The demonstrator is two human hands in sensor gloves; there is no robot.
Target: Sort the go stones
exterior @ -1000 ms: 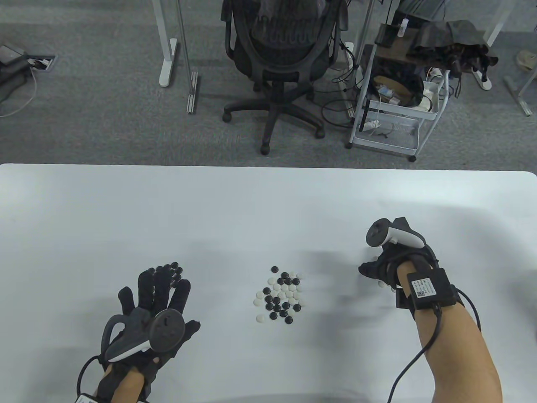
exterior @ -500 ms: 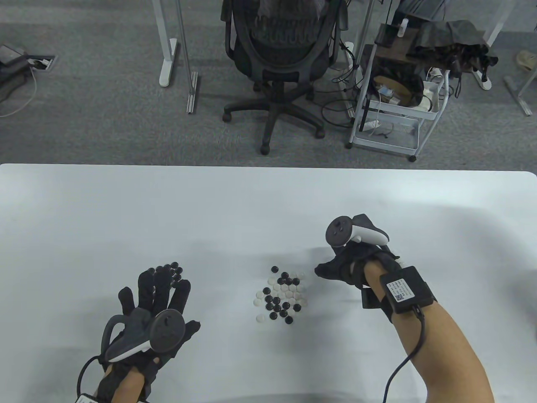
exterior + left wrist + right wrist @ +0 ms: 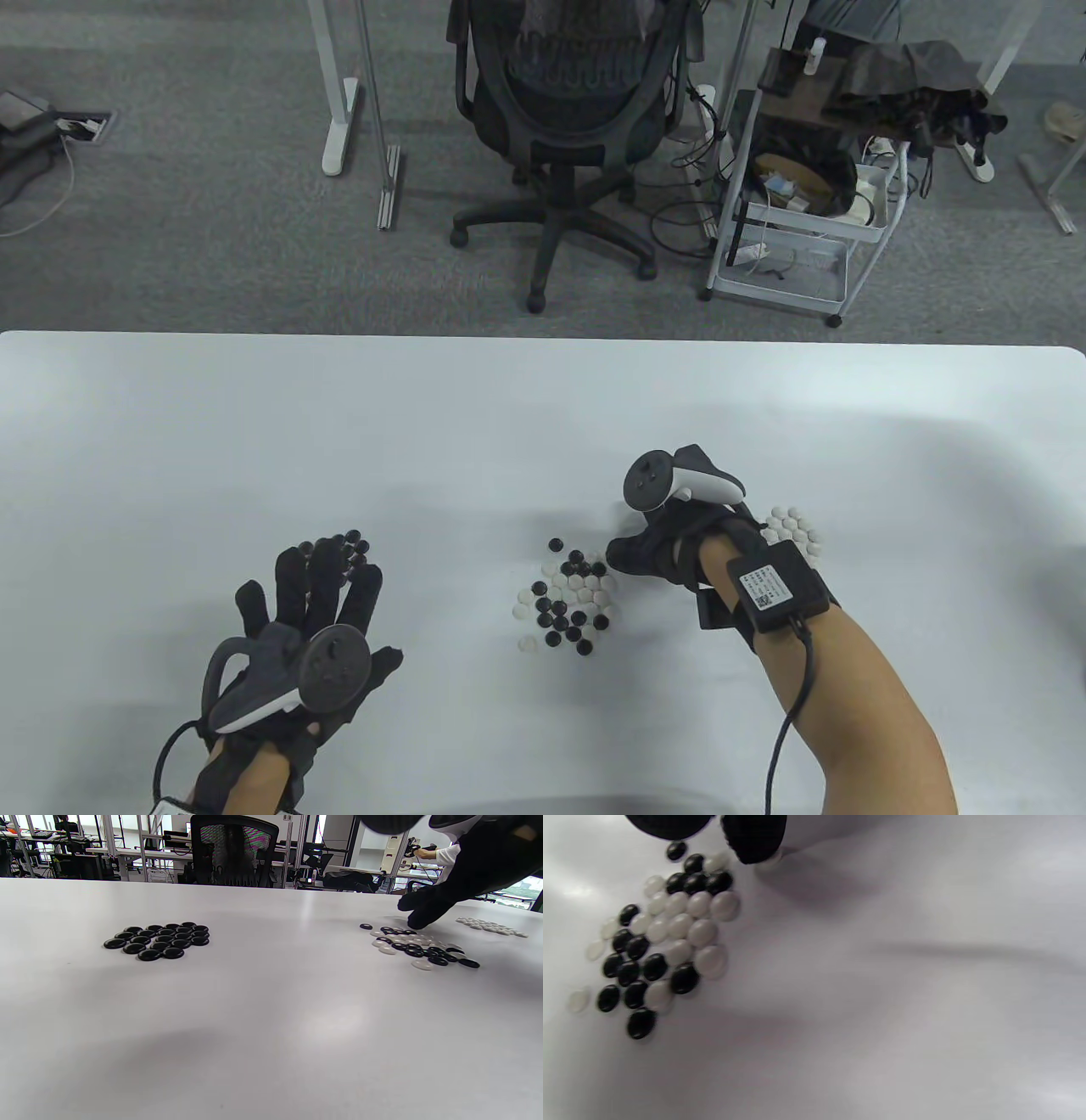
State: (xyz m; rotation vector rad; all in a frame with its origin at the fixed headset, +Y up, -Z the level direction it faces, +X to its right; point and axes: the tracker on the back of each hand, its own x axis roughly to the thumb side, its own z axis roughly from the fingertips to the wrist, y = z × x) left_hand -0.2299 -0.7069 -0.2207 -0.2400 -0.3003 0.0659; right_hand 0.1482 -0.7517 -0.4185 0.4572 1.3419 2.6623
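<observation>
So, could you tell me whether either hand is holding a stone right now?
The left hand holds nothing. The right hand has a fingertip down on a white stone at the mixed pile's edge; no grip shows.

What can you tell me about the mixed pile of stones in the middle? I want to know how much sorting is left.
The mixed pile lies mid-table, a loose flat cluster of glossy, rounded black and white stones in a single layer, many touching, a few strays at its edges. The right hand reaches its right edge, fingertips down on a white stone there. Sorted black stones and white stones lie apart on either side.
</observation>
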